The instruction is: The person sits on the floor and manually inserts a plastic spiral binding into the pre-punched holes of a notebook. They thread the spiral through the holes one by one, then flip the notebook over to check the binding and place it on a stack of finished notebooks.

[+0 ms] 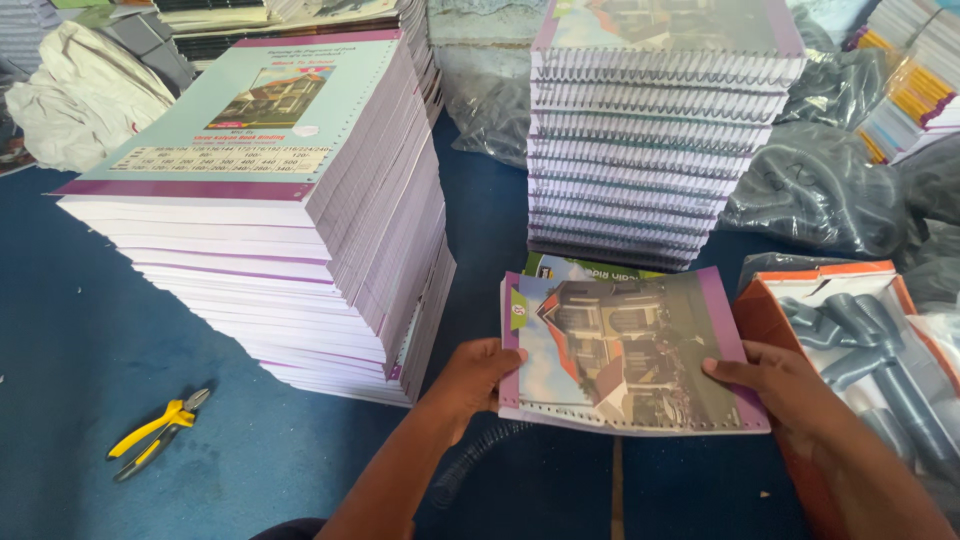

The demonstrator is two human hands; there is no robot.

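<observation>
Far left on the blue floor: yellow-handled pliers, lying flat, well apart from both hands. Next, tall stack of unbound purple-edged notebooks, pale blue cover with a house picture on top, punched holes along the right edge, no coil fitted. Left hand grips the left edge of a loose punched notebook with a purple-bordered house-photo cover, thumb on top, fingers underneath. Notebook is held low centre, just above the floor, roughly flat and tilted slightly toward the camera; row of punched holes runs along its near edge, no coil in it, page block visible beneath the cover. A dark plastic spiral coil lies on the floor below the left wrist. Behind the notebook: stack of spiral-bound notebooks, coils facing the camera. Right hand clamps the notebook's right edge the same way. Right of that, an orange-rimmed clear bag of grey plastic coils, touching the right hand's side. More dark bags of coils behind it.
</observation>
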